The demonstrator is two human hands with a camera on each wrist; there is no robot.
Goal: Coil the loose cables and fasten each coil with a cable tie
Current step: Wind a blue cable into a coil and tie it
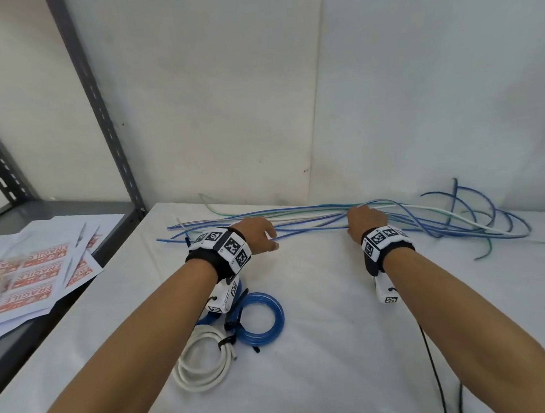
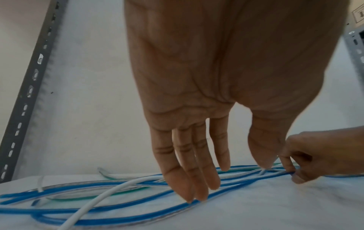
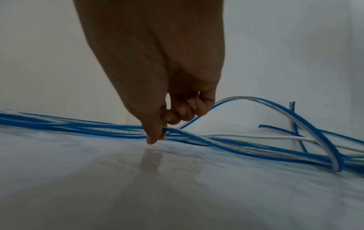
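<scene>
Several loose blue, white and green cables [image 1: 311, 219] lie in a long bundle along the back of the white table [image 1: 324, 349]. My left hand [image 1: 260, 236] hovers over the bundle's left part with straight fingers [image 2: 189, 179] whose tips touch a blue cable [image 2: 138, 207]. My right hand [image 1: 363, 222] is at the bundle's middle, and its thumb and curled fingers [image 3: 155, 130] pinch a blue cable [image 3: 110, 129]. Near my left forearm lie a tied blue coil [image 1: 262, 318] and a tied white coil [image 1: 202, 361], each bound with a black cable tie [image 1: 226, 340].
The cables fan out in loose curls at the right [image 1: 481, 219]. Sheets of red FRAGILE labels [image 1: 35, 274] lie on a grey metal shelf [image 1: 24, 340] to the left. A white wall [image 1: 288, 91] rises just behind the table. A thin black cord [image 1: 437, 372] runs beside my right forearm.
</scene>
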